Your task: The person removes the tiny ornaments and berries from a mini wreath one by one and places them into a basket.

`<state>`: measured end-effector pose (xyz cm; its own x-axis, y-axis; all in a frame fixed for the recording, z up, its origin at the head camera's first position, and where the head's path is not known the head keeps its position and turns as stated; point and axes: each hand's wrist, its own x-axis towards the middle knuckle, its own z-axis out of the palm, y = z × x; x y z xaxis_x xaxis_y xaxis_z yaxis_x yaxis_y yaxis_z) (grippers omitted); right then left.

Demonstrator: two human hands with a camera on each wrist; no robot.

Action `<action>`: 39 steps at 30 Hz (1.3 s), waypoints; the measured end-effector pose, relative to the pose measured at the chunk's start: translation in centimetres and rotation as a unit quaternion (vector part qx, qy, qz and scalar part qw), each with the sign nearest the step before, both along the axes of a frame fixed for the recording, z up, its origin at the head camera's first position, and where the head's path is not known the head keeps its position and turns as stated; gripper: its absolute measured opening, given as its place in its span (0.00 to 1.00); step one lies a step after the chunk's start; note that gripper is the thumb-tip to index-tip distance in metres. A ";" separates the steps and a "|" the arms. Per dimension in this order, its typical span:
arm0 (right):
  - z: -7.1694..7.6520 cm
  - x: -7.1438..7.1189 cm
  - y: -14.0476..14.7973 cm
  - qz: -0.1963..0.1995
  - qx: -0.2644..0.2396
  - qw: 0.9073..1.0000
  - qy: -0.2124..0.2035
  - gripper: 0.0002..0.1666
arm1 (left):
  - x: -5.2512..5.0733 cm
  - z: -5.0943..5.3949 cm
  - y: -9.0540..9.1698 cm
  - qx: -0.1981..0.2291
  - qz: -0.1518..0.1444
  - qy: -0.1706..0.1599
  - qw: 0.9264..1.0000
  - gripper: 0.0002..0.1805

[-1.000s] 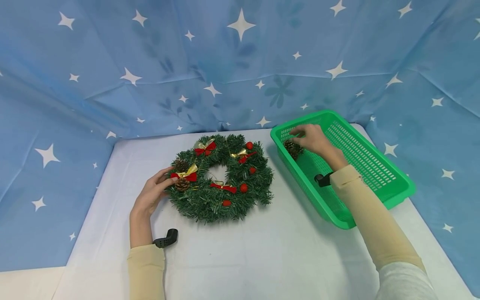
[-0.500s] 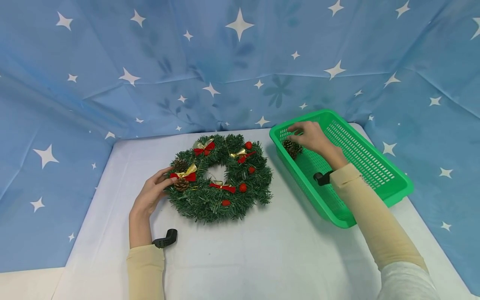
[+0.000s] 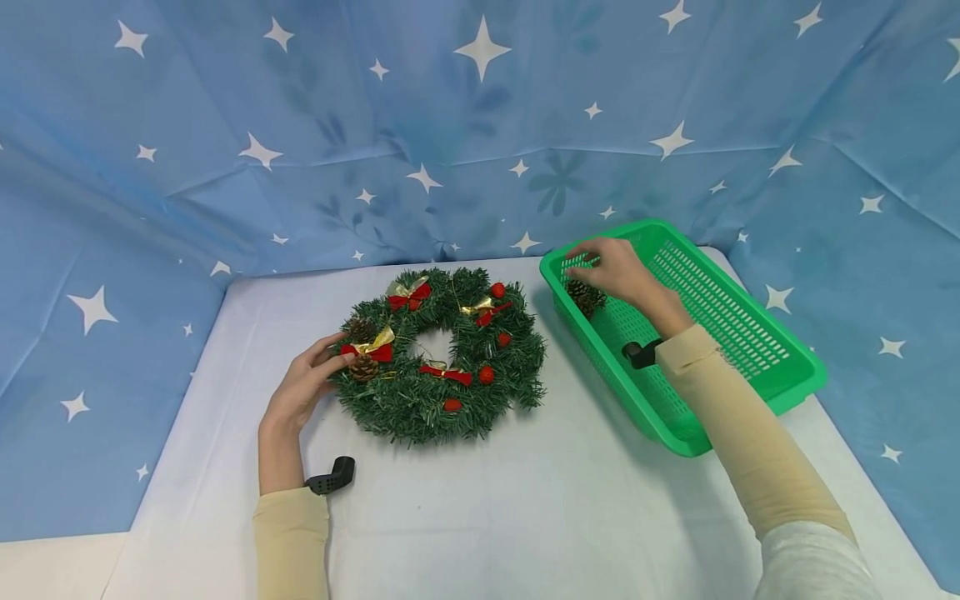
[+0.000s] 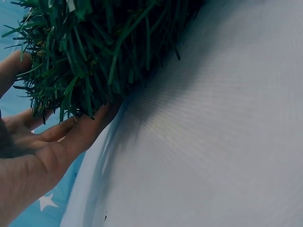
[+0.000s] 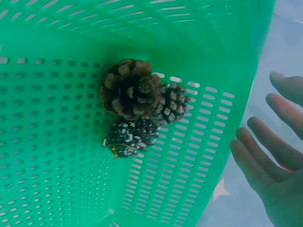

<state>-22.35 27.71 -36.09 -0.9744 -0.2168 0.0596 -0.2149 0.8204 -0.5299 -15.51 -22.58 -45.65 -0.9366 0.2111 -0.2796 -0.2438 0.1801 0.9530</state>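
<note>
A green Christmas wreath (image 3: pixel 420 412) with red and gold bows, red berries and pine cones lies on the white-covered table. My left hand (image 3: pixel 298 387) holds its left edge, thumb on top beside a bow and fingers under the greenery (image 4: pixel 94 61). Over the far left corner of a green plastic basket (image 3: pixel 615 367) hovers my right hand (image 3: pixel 622 271), its fingers loosely bent with nothing between them. Inside the basket, a large brown pine cone (image 5: pixel 124 90) sits against a smaller brown pine cone (image 5: pixel 173 105) and white-speckled pine cones (image 5: pixel 128 135). My right hand partly hides them in the head view.
A blue curtain (image 3: pixel 420 100) with white stars stands behind the table and along both sides. The basket's high slotted walls (image 5: pixel 57 113) surround the pine cones. White tablecloth (image 3: pixel 480 517) stretches in front of the wreath.
My right hand has shifted slightly left and away over the basket corner, its fingers still holding nothing. My left hand and the wreath have stayed in place.
</note>
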 end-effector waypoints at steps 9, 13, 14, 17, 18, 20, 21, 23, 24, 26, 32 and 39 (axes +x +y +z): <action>0.6 0.1 -1.0 0.013 -0.001 1.000 0.001 0.20 | -0.1 0.1 0.0 0.005 0.000 0.001 1.000 0.40; 0.7 0.1 -1.4 0.021 -0.002 1.000 -0.002 0.21 | -0.1 0.1 0.0 0.008 -0.001 0.002 1.000 0.41; 0.7 0.1 -1.5 0.024 -0.003 1.000 -0.003 0.21 | -0.1 0.1 -0.1 0.009 -0.001 0.002 1.000 0.41; 0.9 0.1 -1.9 0.038 -0.004 0.999 -0.004 0.23 | 0.0 0.1 -0.1 0.007 0.000 0.001 1.000 0.40; 0.9 0.1 -2.0 0.041 -0.003 0.999 -0.004 0.24 | 0.1 0.0 -0.1 0.005 0.000 0.001 1.000 0.40; 1.0 0.1 -2.2 0.046 -0.003 0.999 -0.005 0.25 | 0.1 0.1 -0.1 0.004 0.001 0.001 1.000 0.40; 1.1 0.1 -2.4 0.048 -0.003 0.999 -0.006 0.26 | 0.1 0.1 -0.1 0.004 0.000 0.001 1.000 0.40; 1.2 0.1 -2.5 0.050 -0.003 0.999 -0.010 0.27 | 0.1 0.1 -0.1 0.008 0.001 0.001 1.000 0.40; 1.2 0.1 -2.6 0.051 -0.003 0.999 -0.012 0.28 | 0.1 0.1 -0.1 0.009 0.001 0.002 1.000 0.40; 1.3 0.1 -2.8 0.055 0.002 0.998 -0.014 0.29 | 0.0 0.1 -0.1 0.011 0.000 0.003 1.000 0.40; 1.9 0.1 -3.3 0.064 0.019 0.998 -0.005 0.33 | -0.1 0.0 0.0 0.013 0.000 0.003 1.000 0.40; 2.2 0.1 -4.1 0.073 0.018 0.997 -0.005 0.32 | -0.2 0.0 0.1 0.012 -0.001 0.003 1.000 0.39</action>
<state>-22.27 23.62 -33.84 -0.9330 -0.3578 0.0387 -0.3276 0.7999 -0.5028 -15.67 -22.52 -45.69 -0.9375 0.2200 -0.2696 -0.2383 0.1586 0.9582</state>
